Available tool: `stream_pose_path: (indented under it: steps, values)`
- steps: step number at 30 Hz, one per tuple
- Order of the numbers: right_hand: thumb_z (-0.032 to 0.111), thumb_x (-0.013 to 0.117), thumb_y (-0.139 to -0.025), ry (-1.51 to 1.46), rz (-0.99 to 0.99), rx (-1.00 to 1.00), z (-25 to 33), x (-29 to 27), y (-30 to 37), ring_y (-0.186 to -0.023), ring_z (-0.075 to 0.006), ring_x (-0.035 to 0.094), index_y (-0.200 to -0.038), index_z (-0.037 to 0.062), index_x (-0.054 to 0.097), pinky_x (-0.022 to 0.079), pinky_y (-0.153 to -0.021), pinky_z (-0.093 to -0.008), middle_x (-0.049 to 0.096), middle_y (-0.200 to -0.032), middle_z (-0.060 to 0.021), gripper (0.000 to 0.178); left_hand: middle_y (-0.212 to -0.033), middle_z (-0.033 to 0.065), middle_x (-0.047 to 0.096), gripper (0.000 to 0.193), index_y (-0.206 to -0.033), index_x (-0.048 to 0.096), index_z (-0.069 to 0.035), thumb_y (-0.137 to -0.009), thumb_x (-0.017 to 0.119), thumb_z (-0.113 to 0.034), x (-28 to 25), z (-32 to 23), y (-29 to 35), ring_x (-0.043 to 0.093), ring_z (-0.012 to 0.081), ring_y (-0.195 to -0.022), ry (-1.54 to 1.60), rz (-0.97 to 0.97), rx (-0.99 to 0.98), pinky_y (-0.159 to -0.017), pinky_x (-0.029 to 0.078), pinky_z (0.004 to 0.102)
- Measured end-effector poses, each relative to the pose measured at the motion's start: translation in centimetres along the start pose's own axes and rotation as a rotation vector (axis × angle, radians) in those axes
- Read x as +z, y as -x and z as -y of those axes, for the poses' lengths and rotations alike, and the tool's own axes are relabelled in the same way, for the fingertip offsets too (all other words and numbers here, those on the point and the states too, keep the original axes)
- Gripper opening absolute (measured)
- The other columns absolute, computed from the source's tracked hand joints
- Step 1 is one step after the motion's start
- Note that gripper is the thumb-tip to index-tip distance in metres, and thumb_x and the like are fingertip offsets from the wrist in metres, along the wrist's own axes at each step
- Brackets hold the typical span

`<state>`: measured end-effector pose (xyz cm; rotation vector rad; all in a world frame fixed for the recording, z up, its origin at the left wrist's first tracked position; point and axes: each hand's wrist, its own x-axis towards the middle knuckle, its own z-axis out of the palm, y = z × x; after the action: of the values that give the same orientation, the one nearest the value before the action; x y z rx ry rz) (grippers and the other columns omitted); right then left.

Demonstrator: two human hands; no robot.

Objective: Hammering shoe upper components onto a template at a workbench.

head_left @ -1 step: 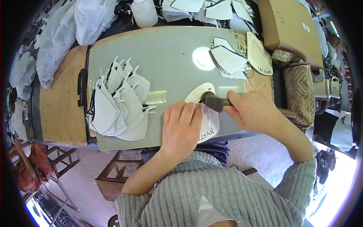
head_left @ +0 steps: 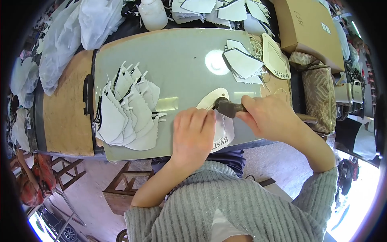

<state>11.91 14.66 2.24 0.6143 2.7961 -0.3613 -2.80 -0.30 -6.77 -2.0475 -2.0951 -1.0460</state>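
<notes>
- I have the cream template (head_left: 229, 131) on the grey-green worktop (head_left: 169, 52), at the near edge, its narrow end pointing away from me.
- Over its upper part I see the dark head of the hammer (head_left: 227, 109); from this angle I can't tell whether it touches.
- My right hand (head_left: 272, 117) has its grip wrapped round the hammer, with the end of the wooden handle sticking out past the palm.
- My left hand (head_left: 193, 135) lies palm down along the template's left side, fingers side by side; I can't tell whether its grip pinches anything, since the fingertips are partly hidden.
- To the left I have a fanned pile of white scalloped pieces (head_left: 135, 117) with black-and-white ends poking out.
- Beyond my right hand sits a smaller white stack (head_left: 244, 64), with a second cream template (head_left: 276, 60) and loose cord (head_left: 256, 46) just beside it.
- Further out are a cardboard box (head_left: 310, 34) and a patterned bag (head_left: 319, 97) on the right, a white bottle (head_left: 153, 15) at the far side, and plastic bags (head_left: 98, 24) at far left.
</notes>
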Motion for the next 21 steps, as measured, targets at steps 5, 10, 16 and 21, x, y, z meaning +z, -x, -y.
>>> stream_pose_path:
  steps: [5, 10, 16, 21]
  values:
    - [0.033, 0.059, -0.094, -0.013, -0.043, 0.004, -0.5, 0.4, 0.1, -0.055, -0.0357, 0.062, -0.08, 0.0025, 0.057, 0.049, -0.053, -0.0461, 0.06, -0.058, -0.0149, 0.033, -0.099, 0.0087, 0.057, 0.026, -0.1, 0.067, 0.0, -0.075, 0.066, -0.008, -1.1, -0.1, 0.2, 0.056, 0.0262, -0.098, 0.072, -0.01, -0.126, -0.084, 0.044, 0.0409]
    - [0.033, 0.059, -0.094, -0.018, -0.073, 0.007, -0.5, 0.8, 0.2, -0.055, -0.0356, 0.062, -0.08, 0.0024, 0.056, 0.048, -0.053, -0.0461, 0.061, -0.058, -0.015, 0.033, -0.099, 0.0094, 0.057, 0.027, -0.099, 0.066, 0.002, -0.074, 0.064, -0.007, -0.1, -0.4, 1.0, 0.057, 0.0272, -0.095, -0.088, -0.029, -0.004, -0.082, 0.045, 0.0407]
    - [0.034, 0.057, -0.095, -0.086, -0.039, 0.019, 0.7, 0.5, 0.4, -0.057, -0.0356, 0.063, -0.082, 0.0023, 0.054, 0.048, -0.054, -0.0462, 0.062, -0.06, -0.0148, 0.034, -0.098, 0.0119, 0.056, 0.029, -0.099, 0.064, 0.005, -0.074, 0.063, -0.007, 0.1, -0.3, 0.9, 0.057, 0.0277, -0.094, -0.118, -0.018, 0.043, -0.082, 0.048, 0.0406]
    - [0.034, 0.056, -0.095, -0.098, -0.045, 0.028, 0.5, 0.2, 0.1, -0.058, -0.0359, 0.064, -0.083, 0.0024, 0.054, 0.048, -0.053, -0.0466, 0.063, -0.063, -0.0142, 0.034, -0.096, 0.0082, 0.058, 0.019, -0.096, 0.068, 0.001, -0.078, 0.07, -0.002, 0.1, -0.2, 0.9, 0.06, 0.0263, -0.09, -0.093, -0.044, 0.015, -0.077, 0.047, 0.0384]
